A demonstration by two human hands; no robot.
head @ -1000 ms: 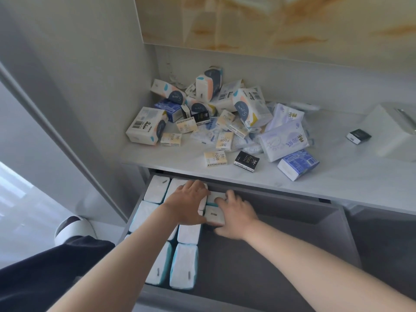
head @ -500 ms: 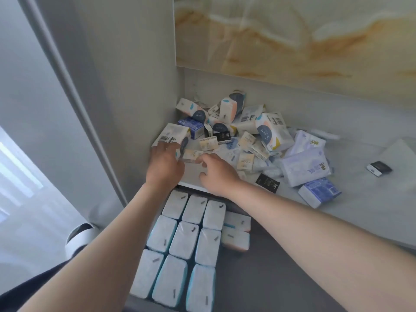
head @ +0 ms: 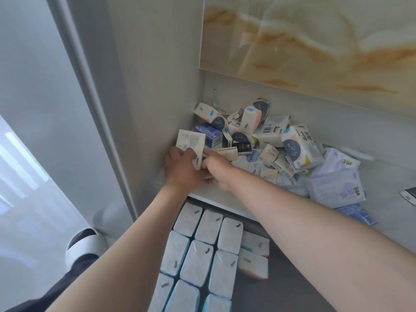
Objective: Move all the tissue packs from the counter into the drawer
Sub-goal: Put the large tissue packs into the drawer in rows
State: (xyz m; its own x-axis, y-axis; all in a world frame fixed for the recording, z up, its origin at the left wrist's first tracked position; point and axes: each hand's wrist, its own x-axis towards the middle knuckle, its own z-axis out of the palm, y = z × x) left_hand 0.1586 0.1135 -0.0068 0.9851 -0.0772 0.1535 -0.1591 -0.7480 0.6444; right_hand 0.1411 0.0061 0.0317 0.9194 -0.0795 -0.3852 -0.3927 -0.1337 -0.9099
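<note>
While tissue packs [head: 270, 143] lie piled on counter [head: 387, 174], white pack [head: 191, 141] is gripped by left hand [head: 180, 171] (tipped up, likely for lifting); right hand [head: 217, 171] beside it, grip cannot be told; drawer [head: 292, 289] open below.

- Soft, even daylight, seemingly from the bright pane [head: 13, 167] at left.
- Sheen on the marble panel [head: 315, 41].
- Wide-angle bending at edges; slight blur throughout.

Assorted packs [head: 270, 140] heaped at the worktop's [head: 387, 176] back-left corner, a white pack [head: 191, 141] tipped up; rows [head: 198, 262] line the drawer [head: 292, 284].
</note>
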